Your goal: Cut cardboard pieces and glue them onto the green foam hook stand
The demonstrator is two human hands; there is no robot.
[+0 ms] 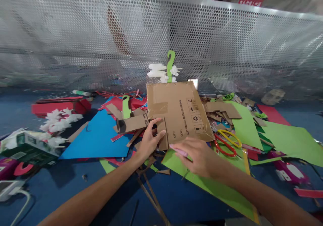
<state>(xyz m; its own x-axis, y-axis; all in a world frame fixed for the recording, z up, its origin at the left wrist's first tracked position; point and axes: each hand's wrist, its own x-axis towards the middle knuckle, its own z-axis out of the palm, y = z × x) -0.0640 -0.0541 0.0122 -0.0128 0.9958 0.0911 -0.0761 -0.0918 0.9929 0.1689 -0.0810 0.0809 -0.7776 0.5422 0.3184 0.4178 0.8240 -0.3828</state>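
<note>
A large brown cardboard piece [176,101] with printed handling symbols lies in front of me, tilted up on the clutter. My left hand [150,136] holds a narrow cardboard strip [163,131] against its lower left edge, thumb on top and fingers curved along the far side. My right hand [199,155] grips a slim pink pen-shaped tool [179,150]. The tool's tip is at the strip's lower right corner; whether it is a pen or a craft knife I cannot tell. A green sheet [202,177] lies under my right hand.
Red and yellow scissor handles [225,145] lie right of the cardboard. A blue sheet [101,135], cardboard scraps [133,123] and white paper flowers [60,120] are on the left. Behind the blue table [108,199] stands a perforated metal panel [141,27]. More green sheets [290,138] lie right.
</note>
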